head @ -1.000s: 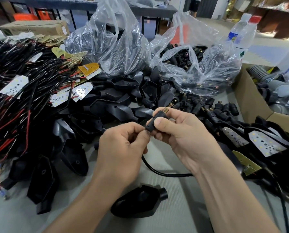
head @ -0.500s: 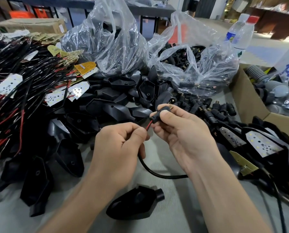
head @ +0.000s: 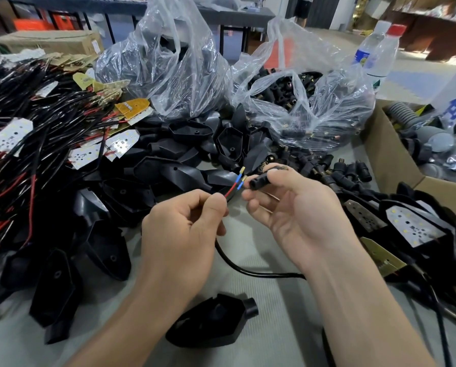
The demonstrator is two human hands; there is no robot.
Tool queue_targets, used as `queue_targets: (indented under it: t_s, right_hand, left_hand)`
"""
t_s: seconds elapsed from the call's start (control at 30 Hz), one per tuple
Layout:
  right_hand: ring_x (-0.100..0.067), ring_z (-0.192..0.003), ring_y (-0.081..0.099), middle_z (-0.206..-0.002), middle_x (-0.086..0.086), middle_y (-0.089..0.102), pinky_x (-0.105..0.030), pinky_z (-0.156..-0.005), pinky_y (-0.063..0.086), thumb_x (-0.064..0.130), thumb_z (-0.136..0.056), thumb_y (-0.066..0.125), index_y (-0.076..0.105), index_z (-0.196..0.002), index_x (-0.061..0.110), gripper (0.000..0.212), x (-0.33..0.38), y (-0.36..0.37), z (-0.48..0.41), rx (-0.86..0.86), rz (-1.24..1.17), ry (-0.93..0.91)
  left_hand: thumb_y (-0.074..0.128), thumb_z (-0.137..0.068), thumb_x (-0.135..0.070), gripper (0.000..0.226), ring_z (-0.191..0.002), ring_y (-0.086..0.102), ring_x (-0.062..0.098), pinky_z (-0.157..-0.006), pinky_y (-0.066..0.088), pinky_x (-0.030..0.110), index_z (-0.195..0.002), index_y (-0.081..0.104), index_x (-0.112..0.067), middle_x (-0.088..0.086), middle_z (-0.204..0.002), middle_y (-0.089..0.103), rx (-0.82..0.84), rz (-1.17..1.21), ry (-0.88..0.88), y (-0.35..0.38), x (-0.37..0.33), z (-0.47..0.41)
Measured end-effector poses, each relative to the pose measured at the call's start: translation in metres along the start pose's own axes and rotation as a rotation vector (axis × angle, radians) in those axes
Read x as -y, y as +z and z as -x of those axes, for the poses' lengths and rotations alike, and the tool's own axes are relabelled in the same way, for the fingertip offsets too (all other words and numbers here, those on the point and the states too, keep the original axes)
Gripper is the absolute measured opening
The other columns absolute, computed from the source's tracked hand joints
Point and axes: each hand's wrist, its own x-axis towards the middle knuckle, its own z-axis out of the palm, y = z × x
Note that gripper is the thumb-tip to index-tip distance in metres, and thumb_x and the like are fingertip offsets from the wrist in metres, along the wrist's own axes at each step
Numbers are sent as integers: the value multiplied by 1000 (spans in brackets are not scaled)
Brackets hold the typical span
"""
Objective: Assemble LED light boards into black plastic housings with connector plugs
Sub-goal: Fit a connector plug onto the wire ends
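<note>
Grey table (head: 274, 337) beneath everything. Left of the left hand, one large tangle of black and red wires (head: 23, 165), too many to count, with pale LED boards (head: 9, 133) scattered through it. Beyond and left of the left hand, one heap of empty black housings (head: 173, 154), likewise uncounted. Beyond both hands, two clear plastic bags (head: 168, 75), the one nearer the right hand filled with small black plugs. Right of the right hand, one open cardboard box (head: 388, 168) of grey parts; nearer that wrist, a cluster of fitted units (head: 412, 229) with two pale boards face up. Two hands at centre, close together but apart. Left hand (head: 179, 234): fingers curled, thumb and forefinger pinching the stripped end of one black cable (head: 248, 270), looped away under the right wrist. Right hand (head: 295, 213): thumb and fingertips gripping one black connector plug (head: 260, 181), open end turned toward the left hand. Between the two forearms, one single housing (head: 211, 324) lying on the table, collar toward the right forearm. Far beyond the right hand, two clear bottles (head: 377, 49), one red-capped. Just beyond the right fingertips, a scatter of loose plugs (head: 340, 173). Smallest: two wire ends (head: 239, 185), each with a blue sleeve and yellow tip, one lead red, projecting from the left pinch, just beside the plug's mouth and not inside it.
</note>
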Motion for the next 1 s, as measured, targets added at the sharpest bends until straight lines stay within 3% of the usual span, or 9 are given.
queue_targets:
  t_s: [0.13,0.27,0.4,0.57,0.7,0.77,1.0]
  right_hand:
    - [-24,-67,70,-94,-22,76,-27,-58,55,7,-102,49,57,-93,14,14,3,-1,1,96,24,-1]
    - [-22,-65,70,-97,-23,76,-25,-54,51,10,-104,47,55,-97,16,13,4,-2,2,165,69,5]
    - [-22,-56,65,-91,-20,75,-23,-50,47,10,-104,47,55,-99,15,10,4,-2,2,166,80,21]
    - [-19,-42,52,-80,-18,72,-20,-40,40,9,-104,49,56,-98,12,10,3,-1,5,179,132,16]
    - [-19,-41,48,-76,-19,71,-21,-39,34,16,-107,48,53,-102,11,9,0,0,4,169,207,9]
    - [-19,-40,46,-67,-14,68,-22,-38,31,18,-107,49,54,-102,11,10,-1,-2,3,165,236,11]
    - [-17,-47,36,-56,-4,56,-22,-43,29,19,-105,55,57,-97,14,9,-7,-4,-3,144,331,-100]
  left_hand:
    - [74,-85,-48,10,-53,59,17,-51,45,28,-76,78,-44,-4,-61,70,-11,-2,-25,-2,2,-3]
    - [79,-86,-40,13,-41,46,1,-42,37,16,-83,78,-53,-9,-48,61,-5,-5,-15,-2,0,0]
    - [70,-81,-51,9,-51,62,16,-48,50,28,-80,75,-58,-6,-57,69,-74,0,-8,0,0,1]
    - [71,-74,-34,16,-68,75,20,-66,61,38,-81,79,-47,-9,-68,76,-86,147,-91,3,1,-2]
    - [69,-68,-26,15,-55,65,10,-54,49,20,-73,79,-37,-3,-62,73,-61,183,-127,4,3,-3]
    - [77,-75,-20,10,-49,62,6,-51,46,14,-71,78,-29,0,-57,71,-38,237,-156,5,2,-3]
    - [79,-86,-7,21,-49,62,8,-53,49,15,-72,80,-22,4,-56,70,67,260,-125,4,-4,-2]
